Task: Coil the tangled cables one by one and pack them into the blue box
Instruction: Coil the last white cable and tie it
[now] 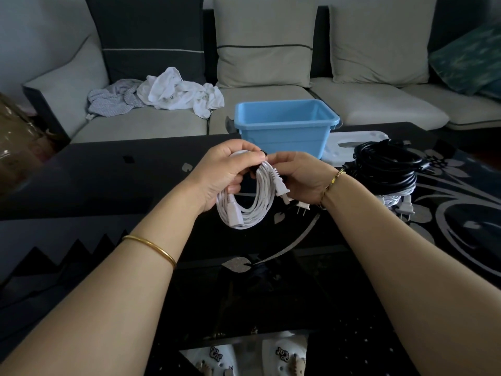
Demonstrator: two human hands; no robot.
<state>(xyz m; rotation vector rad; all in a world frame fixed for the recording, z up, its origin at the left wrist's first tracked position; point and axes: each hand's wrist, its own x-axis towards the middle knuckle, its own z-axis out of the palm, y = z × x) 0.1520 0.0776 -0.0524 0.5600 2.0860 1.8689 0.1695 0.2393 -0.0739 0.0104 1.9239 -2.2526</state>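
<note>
My left hand and right hand both pinch the coiled white cable at its top, short of the blue box — no cables visible inside. The black cable heap lies uncoiled beside it — most work is outstanding.

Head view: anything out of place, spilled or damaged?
Nothing spilled or damaged. The white cable coil is neat, held by the left hand and right hand. The only untidy spots are the crumpled cloths on the sofa and the black cables heaped right of the blue box.
</note>
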